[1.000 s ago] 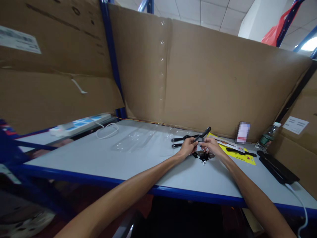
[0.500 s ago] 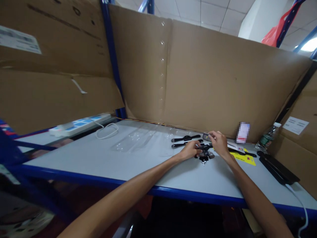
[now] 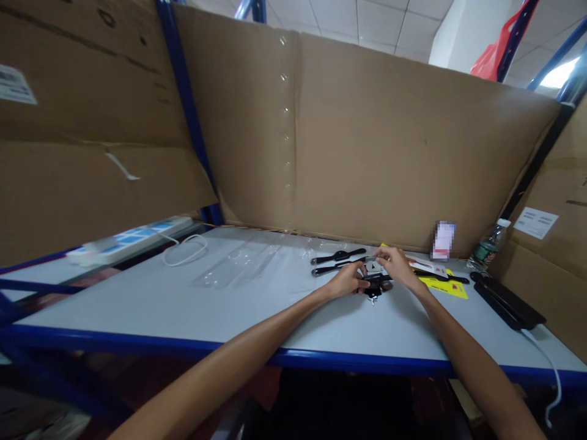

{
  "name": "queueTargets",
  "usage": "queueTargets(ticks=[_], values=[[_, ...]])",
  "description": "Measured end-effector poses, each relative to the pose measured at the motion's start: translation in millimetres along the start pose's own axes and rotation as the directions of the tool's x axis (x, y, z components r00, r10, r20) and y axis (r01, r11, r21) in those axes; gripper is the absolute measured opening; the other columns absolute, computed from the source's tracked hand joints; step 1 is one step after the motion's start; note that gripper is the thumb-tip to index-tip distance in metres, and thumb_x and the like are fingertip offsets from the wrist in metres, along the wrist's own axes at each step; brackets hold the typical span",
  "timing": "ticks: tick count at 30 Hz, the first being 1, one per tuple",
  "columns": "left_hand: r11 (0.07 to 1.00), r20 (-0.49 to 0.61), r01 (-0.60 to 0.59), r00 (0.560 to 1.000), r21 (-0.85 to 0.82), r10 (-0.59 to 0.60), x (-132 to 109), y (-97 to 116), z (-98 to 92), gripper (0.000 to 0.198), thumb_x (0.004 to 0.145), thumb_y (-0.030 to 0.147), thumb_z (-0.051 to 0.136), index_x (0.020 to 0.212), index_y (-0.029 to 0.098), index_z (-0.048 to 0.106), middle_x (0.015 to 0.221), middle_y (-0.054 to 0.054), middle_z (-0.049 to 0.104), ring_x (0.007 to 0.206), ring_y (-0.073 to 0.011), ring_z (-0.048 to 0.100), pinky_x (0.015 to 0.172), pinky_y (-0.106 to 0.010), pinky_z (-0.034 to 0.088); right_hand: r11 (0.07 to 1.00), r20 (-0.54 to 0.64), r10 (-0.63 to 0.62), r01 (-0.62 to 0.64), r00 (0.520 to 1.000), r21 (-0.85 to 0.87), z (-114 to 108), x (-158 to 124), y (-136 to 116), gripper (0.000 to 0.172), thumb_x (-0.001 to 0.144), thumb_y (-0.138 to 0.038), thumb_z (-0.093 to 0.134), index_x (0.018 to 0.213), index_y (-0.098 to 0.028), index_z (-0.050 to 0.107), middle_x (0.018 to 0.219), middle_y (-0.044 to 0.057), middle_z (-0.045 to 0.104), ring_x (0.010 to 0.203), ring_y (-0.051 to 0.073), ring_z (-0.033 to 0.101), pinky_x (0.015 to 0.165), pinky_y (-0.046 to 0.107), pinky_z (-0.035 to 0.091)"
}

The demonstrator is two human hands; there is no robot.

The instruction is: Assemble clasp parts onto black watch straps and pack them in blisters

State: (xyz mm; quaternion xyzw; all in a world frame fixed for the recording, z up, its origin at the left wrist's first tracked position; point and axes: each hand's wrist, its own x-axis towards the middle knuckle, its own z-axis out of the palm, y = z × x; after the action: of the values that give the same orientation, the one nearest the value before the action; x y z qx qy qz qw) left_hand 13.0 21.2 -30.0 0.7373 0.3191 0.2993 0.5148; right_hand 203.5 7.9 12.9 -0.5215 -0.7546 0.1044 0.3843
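Observation:
My left hand has its fingers curled on a small cluster of black parts on the grey table; which part it grips is too small to tell. Just to the right and slightly farther back, my right hand pinches a small thin piece whose kind I cannot make out. Two black straps, a rear one and a front one, lie to the left of the hands. Yellow cards and a white card lie to the right, with a black strap across them.
Clear plastic bags lie on the table at left, near a white cable and a power strip. At right are a blurred upright item, a bottle and a black device. Cardboard stands behind.
The view has shifted slightly. My right hand has turned and come nearer my left hand, and the greyish piece it held farther back now shows only as a thin edge.

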Motion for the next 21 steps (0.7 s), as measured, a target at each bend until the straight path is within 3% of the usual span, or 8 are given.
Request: queueTargets(ticks=[5,10,21], values=[[0.999,0.029,0.018,0.999,0.042,-0.019,3.8,-3.0,-2.0,0.035,0.069,0.029,0.072,0.095,0.017,0.053,0.052,0.005,0.061,0.038,-0.0092,0.043,0.041,-0.02,0.027,0.998,0.16,0.032,-0.04,0.987,0.044,1.6,-0.5,-2.8,0.017,0.074,-0.014,0.059,0.083,-0.016,0.073,0.065,-0.001,0.066,0.063,0.014,0.057,0.063,0.024,0.04],[0.999,0.079,-0.003,0.997,0.047,-0.001,5.4,-2.1,-3.8,0.041,0.071,0.037,0.073,0.102,0.013,0.06,0.054,0.004,0.062,0.037,-0.0077,0.041,0.041,-0.021,0.028,0.996,0.215,0.084,-0.089,0.973,0.012,2.5,-1.9,-3.8,0.021,0.073,-0.009,0.057,0.082,-0.015,0.075,0.065,-0.001,0.067,0.063,0.014,0.057,0.061,0.023,0.038],[0.995,0.052,0.033,0.998,0.089,-0.038,4.6,1.0,-3.5,0.03,0.073,0.043,0.069,0.067,0.019,0.051,0.05,0.004,0.056,0.037,-0.0075,0.041,0.041,-0.022,0.028,0.987,0.229,0.133,-0.106,0.964,-0.123,3.2,-3.2,-8.4,0.02,0.075,-0.01,0.061,0.08,-0.016,0.08,0.07,0.002,0.072,0.067,0.015,0.061,0.063,0.023,0.04]])
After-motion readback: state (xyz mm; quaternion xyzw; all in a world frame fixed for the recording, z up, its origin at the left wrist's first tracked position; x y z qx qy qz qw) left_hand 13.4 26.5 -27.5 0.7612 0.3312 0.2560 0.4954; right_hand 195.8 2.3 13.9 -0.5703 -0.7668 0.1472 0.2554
